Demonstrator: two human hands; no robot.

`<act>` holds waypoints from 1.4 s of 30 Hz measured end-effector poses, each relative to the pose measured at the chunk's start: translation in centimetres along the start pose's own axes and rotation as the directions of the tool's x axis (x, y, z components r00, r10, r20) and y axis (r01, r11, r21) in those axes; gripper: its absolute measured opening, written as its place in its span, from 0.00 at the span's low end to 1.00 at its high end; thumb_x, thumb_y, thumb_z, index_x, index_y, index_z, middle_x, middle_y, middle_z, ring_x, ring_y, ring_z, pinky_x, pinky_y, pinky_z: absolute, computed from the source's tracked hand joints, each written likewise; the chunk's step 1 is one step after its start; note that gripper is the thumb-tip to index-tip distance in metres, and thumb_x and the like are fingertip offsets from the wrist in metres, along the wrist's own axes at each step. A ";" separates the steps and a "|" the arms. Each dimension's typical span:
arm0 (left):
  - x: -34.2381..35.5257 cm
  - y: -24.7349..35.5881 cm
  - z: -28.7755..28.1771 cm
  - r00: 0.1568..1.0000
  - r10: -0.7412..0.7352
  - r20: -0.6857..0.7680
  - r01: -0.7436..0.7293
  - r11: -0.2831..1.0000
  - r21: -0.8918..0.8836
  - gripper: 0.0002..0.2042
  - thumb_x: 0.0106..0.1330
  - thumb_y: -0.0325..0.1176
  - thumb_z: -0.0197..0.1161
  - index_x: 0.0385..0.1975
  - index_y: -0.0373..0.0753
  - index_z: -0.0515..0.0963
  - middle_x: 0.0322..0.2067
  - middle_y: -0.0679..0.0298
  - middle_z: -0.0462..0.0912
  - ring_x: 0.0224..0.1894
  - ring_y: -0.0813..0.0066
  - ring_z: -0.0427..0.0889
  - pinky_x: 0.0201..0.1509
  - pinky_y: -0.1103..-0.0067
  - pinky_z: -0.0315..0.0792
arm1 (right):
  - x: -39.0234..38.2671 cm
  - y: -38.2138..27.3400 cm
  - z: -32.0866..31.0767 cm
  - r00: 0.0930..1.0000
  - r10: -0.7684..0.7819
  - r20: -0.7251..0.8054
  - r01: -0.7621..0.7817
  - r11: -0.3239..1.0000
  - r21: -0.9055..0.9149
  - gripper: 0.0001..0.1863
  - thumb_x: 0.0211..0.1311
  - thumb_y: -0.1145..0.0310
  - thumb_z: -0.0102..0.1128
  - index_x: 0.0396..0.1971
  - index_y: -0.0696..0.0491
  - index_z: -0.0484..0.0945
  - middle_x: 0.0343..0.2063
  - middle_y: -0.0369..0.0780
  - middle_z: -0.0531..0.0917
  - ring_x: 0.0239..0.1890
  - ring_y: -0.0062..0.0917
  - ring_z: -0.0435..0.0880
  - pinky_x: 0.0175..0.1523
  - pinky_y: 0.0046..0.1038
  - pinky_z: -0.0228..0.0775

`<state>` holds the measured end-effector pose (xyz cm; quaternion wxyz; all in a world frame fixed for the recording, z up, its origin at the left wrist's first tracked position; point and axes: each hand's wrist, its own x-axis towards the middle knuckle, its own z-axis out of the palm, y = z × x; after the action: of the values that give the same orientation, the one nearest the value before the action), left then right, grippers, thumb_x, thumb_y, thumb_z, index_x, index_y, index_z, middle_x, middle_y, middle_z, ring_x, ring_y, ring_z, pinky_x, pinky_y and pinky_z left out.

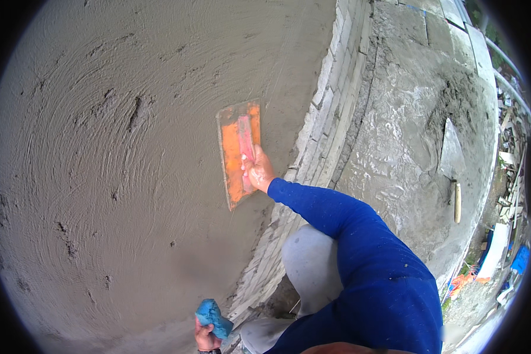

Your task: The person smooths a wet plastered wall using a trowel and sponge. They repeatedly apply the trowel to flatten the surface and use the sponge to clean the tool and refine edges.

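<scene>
My right hand (258,169) is wrapped round the pink handle of an orange plastering float (231,138). The float lies flat against a broad surface of wet grey mortar (141,177), which carries curved strokes and several small pits. Low in the view, my left hand (206,337) grips a crumpled blue sponge-like piece (212,317). I cannot tell if it is sponge or cloth. That hand is beside the lower end of the brick edge, apart from the float.
Stacked pale bricks (330,112) edge the mortar. Right of them runs a cement-smeared slab (395,159), where a pointed trowel (452,150) with a wooden handle lies. Beyond the slab's outer edge are pipes (507,82) and scattered debris (509,206). My knee (311,262) is close to the bricks.
</scene>
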<state>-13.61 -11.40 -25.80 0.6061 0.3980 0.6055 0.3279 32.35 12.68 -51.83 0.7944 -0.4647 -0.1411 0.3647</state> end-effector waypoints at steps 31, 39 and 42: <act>1.1 -4.0 -3.7 0.957 -0.288 -0.048 0.287 0.958 -0.018 0.39 0.58 0.29 0.65 0.73 0.39 0.62 0.56 0.62 0.77 0.46 0.70 0.80 0.44 0.75 0.78 | 8.5 3.6 -10.8 0.913 0.406 -0.045 -0.386 0.892 0.233 0.10 0.76 0.68 0.51 0.50 0.57 0.71 0.22 0.37 0.79 0.18 0.23 0.76 0.25 0.30 0.75; 1.5 -1.0 5.5 0.983 -0.181 -0.004 0.181 0.983 0.014 0.37 0.56 0.28 0.65 0.71 0.37 0.64 0.56 0.59 0.78 0.49 0.66 0.80 0.48 0.72 0.78 | 9.0 -4.6 -4.8 1.000 0.027 -0.008 -0.026 0.999 0.028 0.10 0.73 0.65 0.58 0.42 0.57 0.74 0.22 0.35 0.79 0.21 0.19 0.78 0.29 0.27 0.72; 2.0 -1.3 4.5 0.983 -0.186 0.003 0.186 0.982 0.016 0.37 0.55 0.28 0.65 0.70 0.37 0.65 0.56 0.59 0.79 0.50 0.65 0.80 0.50 0.70 0.78 | 13.6 -5.2 -10.9 0.988 0.121 -0.097 -0.121 0.993 0.007 0.11 0.73 0.67 0.57 0.46 0.59 0.73 0.22 0.37 0.80 0.20 0.20 0.77 0.28 0.28 0.74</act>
<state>-9.14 -10.67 -28.10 0.6323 0.3451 0.6414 0.2641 50.31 13.86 -54.76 0.7771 -0.4891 -0.0735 0.3892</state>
